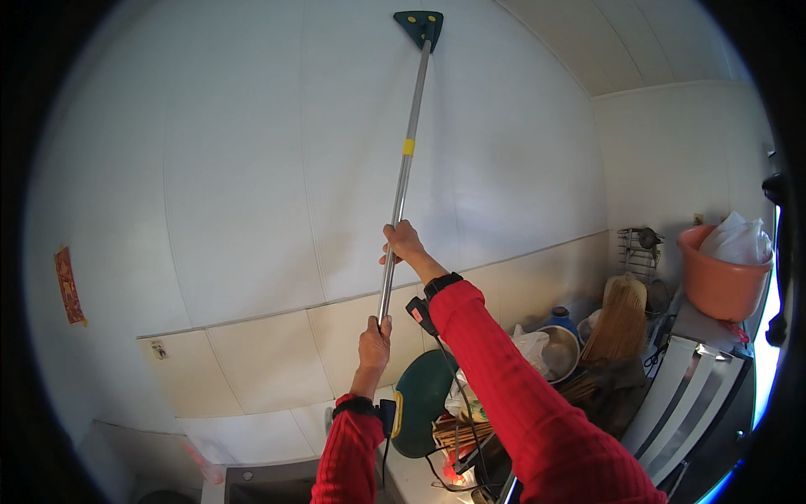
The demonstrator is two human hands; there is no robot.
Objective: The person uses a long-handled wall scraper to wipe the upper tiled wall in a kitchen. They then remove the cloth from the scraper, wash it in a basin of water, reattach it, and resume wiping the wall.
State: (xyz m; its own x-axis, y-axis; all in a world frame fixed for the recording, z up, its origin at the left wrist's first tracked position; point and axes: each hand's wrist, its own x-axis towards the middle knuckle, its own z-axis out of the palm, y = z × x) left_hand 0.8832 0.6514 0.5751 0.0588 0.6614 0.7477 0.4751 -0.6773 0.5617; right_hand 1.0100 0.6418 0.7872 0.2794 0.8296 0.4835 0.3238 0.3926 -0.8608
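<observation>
A long metal pole (415,104) with a yellow collar (408,147) leans up and slightly right before me. Its triangular dark green mop head (420,25), dotted with yellow, lies against the upper part of the white wall panel (245,164). My left hand (375,346) grips the pole's lower end. Higher up, my right hand (403,241) is closed around the shaft. Both wrists carry dark bands with cabled devices. The mop's pad face is turned to the wall and hidden.
Below are a sink (271,482), a green board or lid (419,403) with a yellow handle, a metal pot (559,356) and bundled sticks (617,321). An orange basin (724,277) holding a white bag stands at right on a cabinet-like appliance (686,409). A sloped ceiling (630,44) meets the wall.
</observation>
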